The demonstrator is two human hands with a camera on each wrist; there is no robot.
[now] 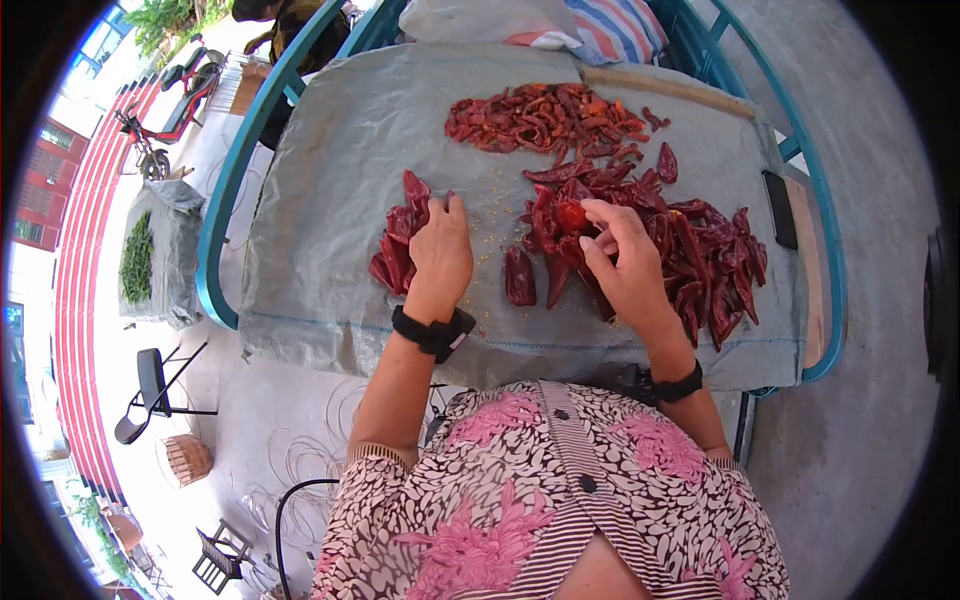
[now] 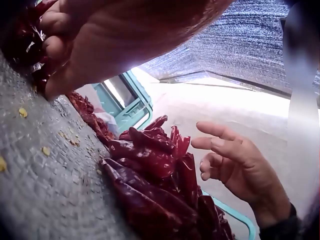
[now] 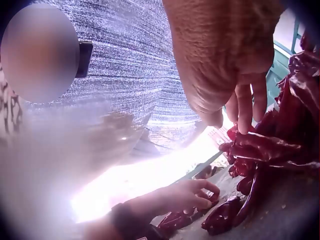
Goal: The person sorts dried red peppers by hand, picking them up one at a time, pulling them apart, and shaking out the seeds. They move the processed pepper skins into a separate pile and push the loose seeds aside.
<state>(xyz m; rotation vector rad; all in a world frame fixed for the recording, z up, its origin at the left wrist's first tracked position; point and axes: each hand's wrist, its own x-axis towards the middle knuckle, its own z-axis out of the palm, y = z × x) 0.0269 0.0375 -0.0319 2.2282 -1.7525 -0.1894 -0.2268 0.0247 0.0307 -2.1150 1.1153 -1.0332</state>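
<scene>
Dried red peppers lie in a large heap (image 1: 690, 240) right of centre and in a smaller group (image 1: 396, 245) at the left. At the smaller group, my left hand (image 1: 442, 250) has its fingers curled on a dark red pepper (image 2: 25, 45), partly hidden by the hand. Above the large heap hovers my right hand (image 1: 630, 265), thumb and fingers apart, holding nothing; the left wrist view also shows this right hand (image 2: 245, 170) beside the heap. One pepper (image 1: 520, 277) lies separately between the two hands.
A pile of smaller, shrivelled red pieces (image 1: 545, 118) lies at the back of the grey sheet (image 1: 320, 200). A black phone (image 1: 779, 209) lies near the right edge. Teal rails (image 1: 222, 215) border the surface, and sacks (image 1: 490, 20) stand behind.
</scene>
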